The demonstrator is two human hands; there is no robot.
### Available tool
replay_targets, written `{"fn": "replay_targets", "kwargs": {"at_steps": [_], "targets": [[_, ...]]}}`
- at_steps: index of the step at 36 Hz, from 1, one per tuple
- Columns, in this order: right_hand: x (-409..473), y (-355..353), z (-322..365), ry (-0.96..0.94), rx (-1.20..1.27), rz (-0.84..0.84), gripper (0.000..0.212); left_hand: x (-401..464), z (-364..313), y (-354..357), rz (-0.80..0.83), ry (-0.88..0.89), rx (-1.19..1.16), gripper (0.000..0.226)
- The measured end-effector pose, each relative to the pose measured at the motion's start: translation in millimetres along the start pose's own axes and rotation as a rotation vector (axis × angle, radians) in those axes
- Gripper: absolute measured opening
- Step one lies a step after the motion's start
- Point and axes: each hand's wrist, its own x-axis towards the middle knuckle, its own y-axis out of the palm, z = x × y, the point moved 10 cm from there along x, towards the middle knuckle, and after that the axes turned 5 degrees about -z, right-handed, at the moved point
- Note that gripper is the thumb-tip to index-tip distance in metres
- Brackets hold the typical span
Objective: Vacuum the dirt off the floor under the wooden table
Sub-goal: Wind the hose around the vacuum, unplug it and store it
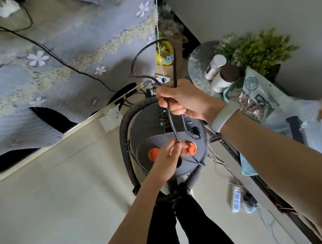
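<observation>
A grey canister vacuum (149,130) with two orange buttons (153,154) stands on the pale floor in front of my legs. Its ribbed black hose (123,133) loops around the body. A black power cord (173,127) runs between my hands above the vacuum. My right hand (183,100) grips the cord higher up, with a white band on the wrist. My left hand (169,158) pinches the same cord lower down, just over the orange buttons. The cord's far end curls upward toward the bed.
A bed with a blue flowered cover (53,73) fills the upper left. At right a cluttered shelf holds a round tray (198,69), bottles (214,66), a green plant (257,49) and a bag (258,94). A white power strip (235,199) lies on the floor at lower right.
</observation>
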Motion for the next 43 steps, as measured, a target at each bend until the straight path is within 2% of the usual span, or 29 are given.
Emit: {"fn": "replay_targets", "kwargs": {"at_steps": [3,7,10,12,14,16,19,22,26,34,38,43], "targets": [[8.8,-4.5,-6.4,0.022,-0.023,-0.05,0.027,-9.7,24.1,-44.0,-0.18,-0.019,0.018,0.032],[16.5,-6.3,-33.0,0.136,-0.139,-0.091,0.024,-26.9,38.9,-115.9,-0.478,-0.016,0.222,0.026],[21.8,-11.5,-47.0,0.187,-0.22,-0.176,0.018,-40.9,58.6,-173.2,-0.726,-0.091,0.25,0.026],[27.9,-18.6,-47.3,0.145,-0.32,-0.239,0.02,-50.2,67.8,-202.4,-0.853,-0.128,0.276,0.027],[33.4,-28.5,-38.3,0.027,-0.559,-0.327,0.027,-53.9,74.1,-221.7,-0.939,-0.153,0.284,0.027],[33.5,-40.2,-29.3,-0.094,-0.71,-0.445,0.036,-49.8,74.7,-233.2,-1.005,-0.17,0.27,0.028],[27.5,-54.7,-24.5,-0.208,-0.924,-0.586,0.034,-32.6,72.1,-245.4,-1.075,-0.179,0.258,0.028],[17.8,-78.0,-26.4,-0.274,-0.885,-0.761,0.035,-4.8,72.5,-251.9,-1.066,-0.154,0.266,0.029],[12.5,-95.5,-43.2,-0.269,-0.966,-0.864,0.032,50.1,76.8,-238.9,-0.913,-0.142,0.353,0.032],[-16.1,-142.8,-152.6,0.145,-1.004,-0.887,0.029,115.3,146.1,-189.7,-0.615,-0.371,0.456,0.034],[-47.6,-164.6,-219.7,0.352,-0.947,-0.875,0.03,118.2,169.3,-179.1,-0.627,-0.405,0.521,0.033],[-71.2,-178.3,-276.0,0.49,-0.891,-0.862,0.026,117.1,190.8,-184.7,-0.659,-0.458,0.564,0.033]]}}
